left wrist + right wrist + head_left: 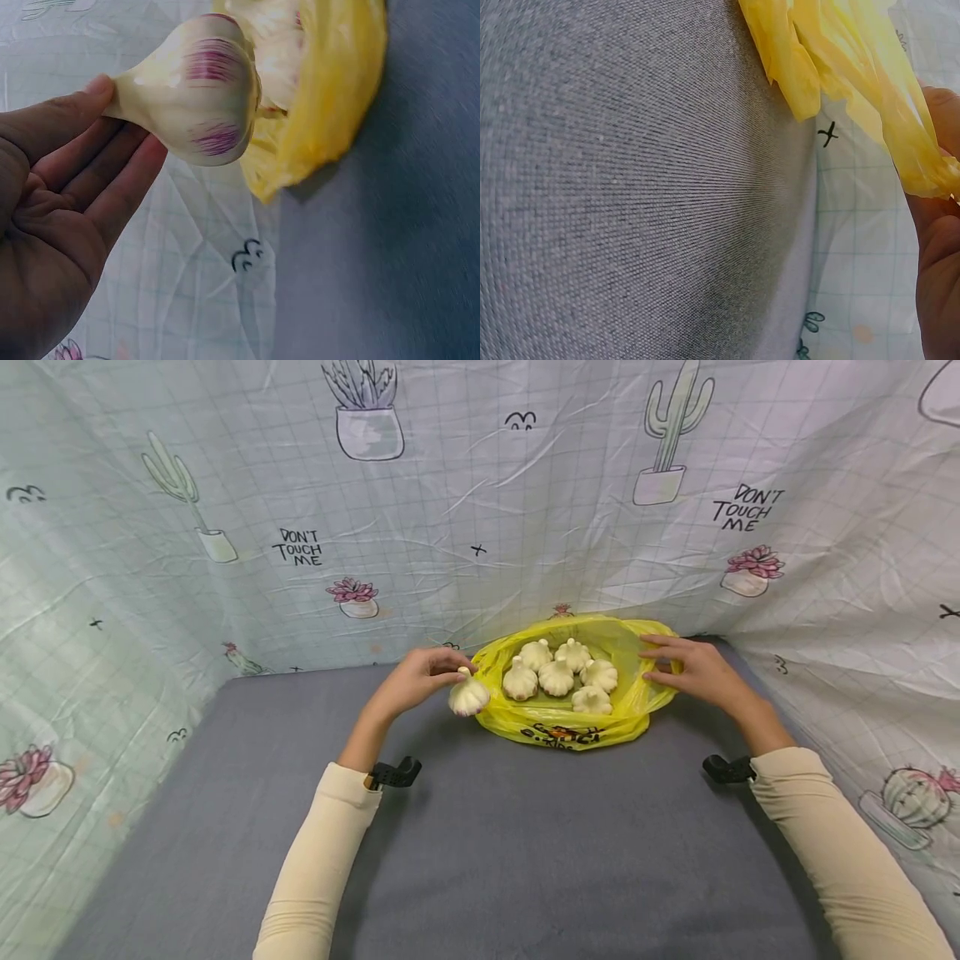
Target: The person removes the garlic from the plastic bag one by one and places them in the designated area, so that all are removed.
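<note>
My left hand pinches a garlic bulb by its stem, just outside the left rim of a yellow plastic bag. In the left wrist view the bulb shows purple streaks, and thumb and fingers meet at its neck. Several more white garlic bulbs lie inside the open-mouthed bag. At the bag's right side, my right hand grips the rim. The right wrist view has the yellow plastic caught between the thumb and fingers, which are partly cut off by the frame edge.
The bag rests on a grey cloth-covered table, near its back edge. Behind it and at both sides hangs a pale curtain printed with cacti and lettering. A black wrist camera sits on the left wrist, another on the right.
</note>
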The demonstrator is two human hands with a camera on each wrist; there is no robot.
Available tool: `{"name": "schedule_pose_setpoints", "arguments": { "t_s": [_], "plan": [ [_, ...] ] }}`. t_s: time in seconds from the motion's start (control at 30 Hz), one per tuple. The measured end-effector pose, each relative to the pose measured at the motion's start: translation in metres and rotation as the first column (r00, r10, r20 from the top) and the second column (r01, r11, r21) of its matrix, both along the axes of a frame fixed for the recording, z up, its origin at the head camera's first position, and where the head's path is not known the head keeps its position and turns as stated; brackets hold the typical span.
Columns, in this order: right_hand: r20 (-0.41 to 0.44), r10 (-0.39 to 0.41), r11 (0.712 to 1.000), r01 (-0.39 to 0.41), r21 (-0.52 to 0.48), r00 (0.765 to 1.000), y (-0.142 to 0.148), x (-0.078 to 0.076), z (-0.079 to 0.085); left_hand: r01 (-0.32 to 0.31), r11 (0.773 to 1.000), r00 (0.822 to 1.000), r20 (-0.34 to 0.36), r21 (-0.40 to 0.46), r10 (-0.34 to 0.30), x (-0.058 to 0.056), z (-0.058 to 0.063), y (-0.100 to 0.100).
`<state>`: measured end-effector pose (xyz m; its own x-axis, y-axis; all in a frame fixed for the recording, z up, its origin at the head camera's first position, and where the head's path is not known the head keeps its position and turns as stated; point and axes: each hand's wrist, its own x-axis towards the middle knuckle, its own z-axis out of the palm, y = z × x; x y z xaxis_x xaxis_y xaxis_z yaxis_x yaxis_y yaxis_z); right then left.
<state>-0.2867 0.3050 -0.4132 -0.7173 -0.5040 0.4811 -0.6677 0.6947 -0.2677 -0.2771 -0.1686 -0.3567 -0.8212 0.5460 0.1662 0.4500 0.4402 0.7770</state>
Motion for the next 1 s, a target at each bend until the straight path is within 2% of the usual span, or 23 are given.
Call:
{"name": "schedule_pose_setpoints", "arguments": {
  "t_s": [0.17, 0.37, 0.7, 0.83, 1.0],
  "plan": [
    [0.017, -0.003, 1.000, 0.003, -0.007, 1.000, 0.001, 0.000, 0.001, -0.007, 1.000, 1.000, -0.012, -0.002, 0.007, 0.000, -0.006, -0.016],
    [0.017, -0.003, 1.000, 0.003, -0.001, 1.000, 0.001, -0.001, 0.001, -0.063, 0.998, 0.998, -0.013, 0.020, 0.063, 0.003, -0.011, -0.037],
    [0.015, -0.011, 1.000, 0.011, -0.002, 1.000, 0.002, 0.000, 0.003, -0.131, 0.991, 0.991, -0.020, -0.016, 0.131, 0.006, -0.011, -0.068],
    [0.024, -0.009, 1.000, 0.009, -0.004, 1.000, 0.002, 0.001, 0.003, -0.129, 0.991, 0.991, -0.046, -0.035, 0.128, 0.008, -0.011, -0.077],
    [0.050, -0.013, 1.000, 0.014, -0.008, 0.999, 0.001, -0.001, 0.000, -0.083, 0.993, 0.995, -0.059, -0.082, 0.078, 0.011, -0.012, -0.091]
  ]
}}
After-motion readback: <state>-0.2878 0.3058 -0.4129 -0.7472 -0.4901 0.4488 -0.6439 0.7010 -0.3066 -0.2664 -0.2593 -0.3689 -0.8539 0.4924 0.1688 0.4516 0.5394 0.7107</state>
